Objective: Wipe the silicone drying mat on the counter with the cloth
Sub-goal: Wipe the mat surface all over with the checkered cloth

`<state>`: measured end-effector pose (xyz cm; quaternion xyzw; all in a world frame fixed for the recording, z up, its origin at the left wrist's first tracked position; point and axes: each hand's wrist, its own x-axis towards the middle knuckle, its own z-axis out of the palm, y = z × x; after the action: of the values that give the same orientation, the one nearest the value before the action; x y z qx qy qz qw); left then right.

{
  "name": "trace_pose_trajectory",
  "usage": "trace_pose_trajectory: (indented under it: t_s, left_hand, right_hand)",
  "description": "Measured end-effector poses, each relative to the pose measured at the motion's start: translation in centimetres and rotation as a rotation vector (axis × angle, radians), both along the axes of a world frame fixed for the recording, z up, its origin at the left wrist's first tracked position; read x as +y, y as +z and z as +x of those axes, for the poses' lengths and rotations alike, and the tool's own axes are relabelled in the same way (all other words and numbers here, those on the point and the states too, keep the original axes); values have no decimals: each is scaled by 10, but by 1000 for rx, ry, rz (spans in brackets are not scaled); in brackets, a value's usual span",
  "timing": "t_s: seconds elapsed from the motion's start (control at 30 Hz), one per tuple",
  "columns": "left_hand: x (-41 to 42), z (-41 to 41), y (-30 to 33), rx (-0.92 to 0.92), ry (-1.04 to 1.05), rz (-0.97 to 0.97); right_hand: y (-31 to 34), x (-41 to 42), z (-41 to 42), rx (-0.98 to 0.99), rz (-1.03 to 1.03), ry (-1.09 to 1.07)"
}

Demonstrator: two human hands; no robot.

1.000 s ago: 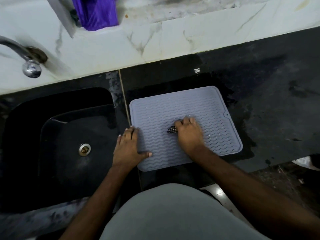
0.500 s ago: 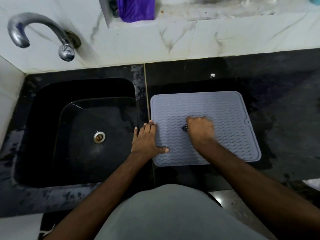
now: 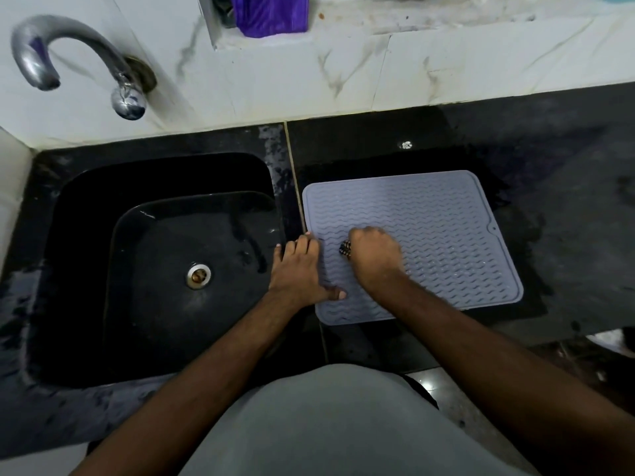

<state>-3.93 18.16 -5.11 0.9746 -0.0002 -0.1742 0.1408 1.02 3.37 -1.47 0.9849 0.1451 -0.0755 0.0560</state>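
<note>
A light grey silicone drying mat [image 3: 433,214] with wavy ridges lies on the black counter [image 3: 567,201], right of the sink. My right hand [image 3: 374,255] is curled over a small dark patterned cloth [image 3: 345,249] and presses it on the mat's left-middle part; only a corner of the cloth shows. My left hand [image 3: 299,273] lies flat with straight fingers on the mat's left edge, its thumb resting on the mat.
A black sink [image 3: 154,269] with a metal drain [image 3: 198,275] lies to the left. A chrome tap [image 3: 75,63] juts from the white marble wall. A purple cloth [image 3: 271,13] hangs in a niche above. The counter around the mat looks wet.
The camera view has shifted, so sink and tap show more. My right hand with the cloth has slid a little leftward on the mat. My left hand stays on the mat's left edge.
</note>
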Motion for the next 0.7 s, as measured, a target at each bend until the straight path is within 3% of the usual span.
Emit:
trace_pose_trajectory:
  t_s: [0.13, 0.4, 0.53, 0.7]
  left_hand:
    - [24, 11, 9, 67, -110, -46]
    - [35, 9, 1, -29, -129, -57]
    - [36, 11, 1, -51, -180, -97]
    - [36, 20, 2, 37, -207, -147]
  right_hand:
    - [-6, 19, -6, -47, 114, -8]
    - [-26, 36, -24, -19, 306, 42]
    - [-29, 27, -37, -14, 303, 109]
    - [-21, 46, -31, 126, 236, -16]
